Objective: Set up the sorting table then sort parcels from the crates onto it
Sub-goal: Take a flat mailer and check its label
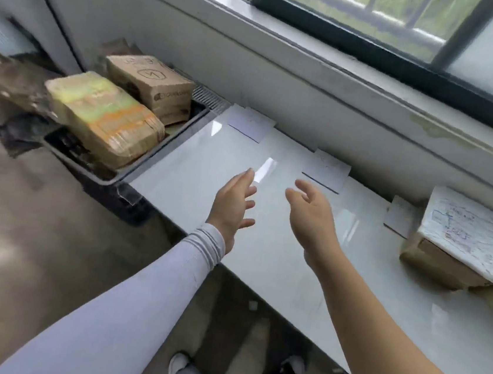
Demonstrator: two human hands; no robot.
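Two parcels sit in the crate (pixel 136 171), well off to the left of the left hand (pixel 232 203): a tape-wrapped parcel (pixel 105 118) in front and a brown box (pixel 149 83) behind it, touching. Both hands hover over the white desk (pixel 262 250), fingers loose and spread, gripping nothing; the right hand (pixel 312 219) is just beside the left, palms roughly facing each other.

Setup looks done: three white label cards lie along the desk's far edge. The first card (pixel 251 122) is ahead and left of the left hand, the second card (pixel 327 170) just past the right hand's fingertips, the third card (pixel 400 215) further right. Writing on them is too blurred to read.

Sorting seems partly done. One labelled parcel (pixel 461 236) already rests on the desk well right of the right hand, against the third card. More cardboard shows at the frame's right edge beyond it, cut off, so count there is unclear.

Left to do, by this view: the two crate parcels, no slot by the first or second card filled yet. Likely next is a reach left to the crate.
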